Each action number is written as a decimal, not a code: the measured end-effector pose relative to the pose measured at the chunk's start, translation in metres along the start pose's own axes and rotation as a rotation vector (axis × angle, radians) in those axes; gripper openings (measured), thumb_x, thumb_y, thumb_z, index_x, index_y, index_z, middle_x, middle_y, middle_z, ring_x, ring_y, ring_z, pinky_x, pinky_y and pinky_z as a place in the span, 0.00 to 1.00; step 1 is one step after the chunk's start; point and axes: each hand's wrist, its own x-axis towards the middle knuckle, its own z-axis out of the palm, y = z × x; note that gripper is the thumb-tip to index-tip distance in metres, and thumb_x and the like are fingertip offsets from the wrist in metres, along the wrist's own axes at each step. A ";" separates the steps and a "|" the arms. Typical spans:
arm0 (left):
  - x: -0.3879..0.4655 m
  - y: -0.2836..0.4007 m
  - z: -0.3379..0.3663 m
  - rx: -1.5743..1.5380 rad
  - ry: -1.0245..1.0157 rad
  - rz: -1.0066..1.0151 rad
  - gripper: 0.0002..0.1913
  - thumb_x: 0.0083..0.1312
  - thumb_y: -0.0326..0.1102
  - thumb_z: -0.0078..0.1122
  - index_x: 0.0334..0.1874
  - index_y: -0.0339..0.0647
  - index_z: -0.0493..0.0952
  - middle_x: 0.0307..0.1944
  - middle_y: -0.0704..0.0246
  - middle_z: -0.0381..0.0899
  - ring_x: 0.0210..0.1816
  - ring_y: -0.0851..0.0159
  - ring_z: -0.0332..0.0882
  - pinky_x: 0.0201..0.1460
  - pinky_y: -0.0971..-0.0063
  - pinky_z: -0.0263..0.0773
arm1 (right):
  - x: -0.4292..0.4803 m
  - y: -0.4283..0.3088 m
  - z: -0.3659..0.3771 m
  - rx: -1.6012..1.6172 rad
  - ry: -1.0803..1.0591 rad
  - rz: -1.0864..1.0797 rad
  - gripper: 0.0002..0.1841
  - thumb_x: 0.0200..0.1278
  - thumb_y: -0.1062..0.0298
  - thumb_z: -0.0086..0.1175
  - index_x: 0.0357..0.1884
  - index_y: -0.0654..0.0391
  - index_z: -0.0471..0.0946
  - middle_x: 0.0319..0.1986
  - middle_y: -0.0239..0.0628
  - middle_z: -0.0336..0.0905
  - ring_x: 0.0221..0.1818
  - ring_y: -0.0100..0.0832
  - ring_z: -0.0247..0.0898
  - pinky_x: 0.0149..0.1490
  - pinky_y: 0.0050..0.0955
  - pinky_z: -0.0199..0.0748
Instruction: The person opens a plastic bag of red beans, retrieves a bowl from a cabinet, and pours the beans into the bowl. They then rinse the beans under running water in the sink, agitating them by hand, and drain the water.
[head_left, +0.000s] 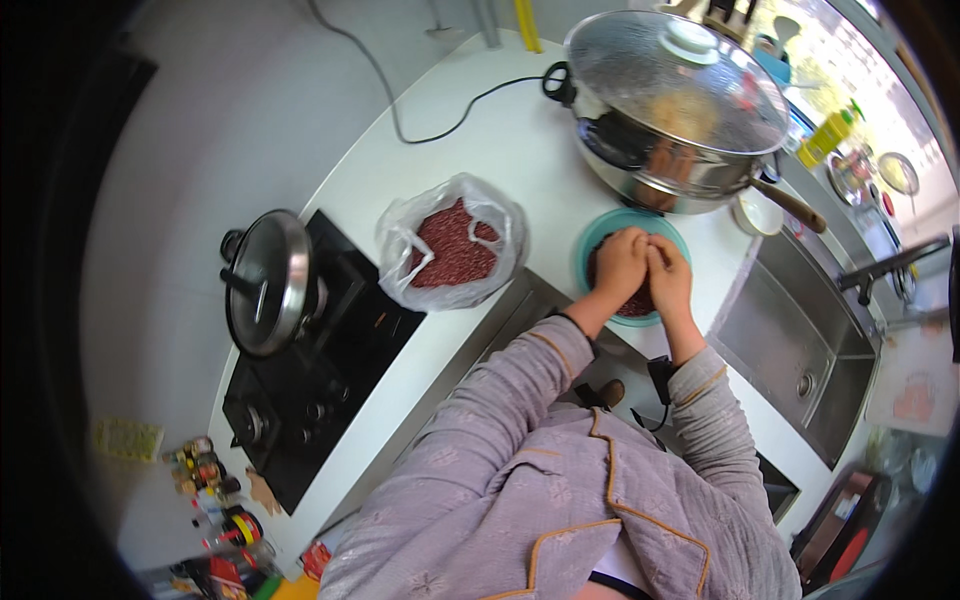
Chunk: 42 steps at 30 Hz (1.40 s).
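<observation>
Over a round turquoise bowl (584, 264) on the white counter, my left hand (622, 259) and my right hand (669, 274) meet at the fingertips. Dark red grains or small beans (637, 304) lie in the bowl beneath them. The fingers are bent together, and whether anything is between them is hidden. To the left of the bowl stands an open clear plastic bag (397, 217) full of similar dark red grains (454, 251). Behind the bowl is a large steel electric pot (675, 169) with a fogged glass lid (622, 75).
A lidded pan (270, 285) sits on the black gas hob (345, 360) at the left. A steel sink (787, 330) with a faucet (892, 262) is at the right. A small white bowl (759, 214) stands beside it. A black cable (431, 139) crosses the counter.
</observation>
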 end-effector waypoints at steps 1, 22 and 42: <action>0.001 0.001 0.004 -0.089 0.018 -0.045 0.11 0.70 0.36 0.47 0.37 0.35 0.76 0.36 0.53 0.80 0.41 0.45 0.77 0.46 0.58 0.71 | 0.000 -0.004 0.000 0.050 -0.014 0.049 0.14 0.71 0.67 0.47 0.48 0.66 0.77 0.48 0.46 0.78 0.53 0.34 0.72 0.59 0.32 0.68; 0.008 0.033 -0.009 -0.633 -0.292 -0.707 0.24 0.77 0.50 0.33 0.52 0.36 0.73 0.47 0.66 0.76 0.49 0.69 0.70 0.56 0.69 0.66 | 0.003 -0.018 -0.001 -0.191 0.044 -0.022 0.11 0.66 0.66 0.55 0.39 0.64 0.81 0.33 0.41 0.83 0.33 0.33 0.77 0.46 0.29 0.73; -0.006 0.049 -0.034 -1.521 -0.098 -0.668 0.40 0.72 0.59 0.41 0.75 0.38 0.43 0.76 0.57 0.39 0.77 0.56 0.40 0.76 0.60 0.44 | 0.006 0.000 0.008 -0.189 0.165 0.024 0.22 0.74 0.57 0.44 0.54 0.67 0.73 0.52 0.50 0.74 0.54 0.44 0.70 0.60 0.35 0.65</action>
